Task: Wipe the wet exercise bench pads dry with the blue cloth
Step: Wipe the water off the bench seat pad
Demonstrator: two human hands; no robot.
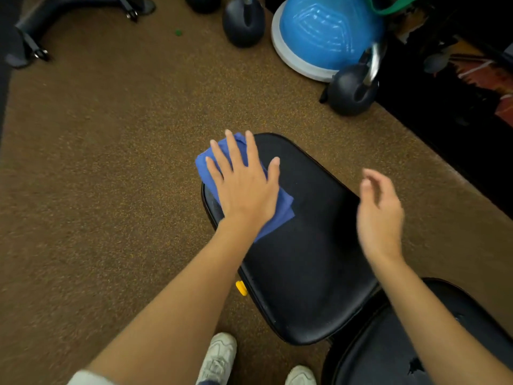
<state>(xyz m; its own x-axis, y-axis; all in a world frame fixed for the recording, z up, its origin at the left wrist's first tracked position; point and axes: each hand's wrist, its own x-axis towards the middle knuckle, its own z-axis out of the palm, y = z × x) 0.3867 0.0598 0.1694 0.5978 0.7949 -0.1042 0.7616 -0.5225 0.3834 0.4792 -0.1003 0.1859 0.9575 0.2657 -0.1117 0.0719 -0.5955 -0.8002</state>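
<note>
1. Blue cloth (280, 209), folded, lies on the far left corner of the black seat pad (305, 259), one edge overhanging the pad's rim.
2. Left hand (244, 187) presses flat on the cloth, fingers straight and spread, palm down; nothing is gripped.
3. Right hand (380, 215) hovers above the pad's right edge, fingers loosely curled and holding nothing; its outline is blurred.
4. A second black pad (388, 351) sits near the first at lower right, its surface torn in places.
5. A yellow knob (241, 288) shows just under the seat pad's left edge.
6. Brown speckled floor (111, 176) surrounds the bench; two white shoes (219, 357) stand at the bottom.
7. Beyond, two black kettlebells (351, 90) flank a blue balance dome (324, 34).
</note>
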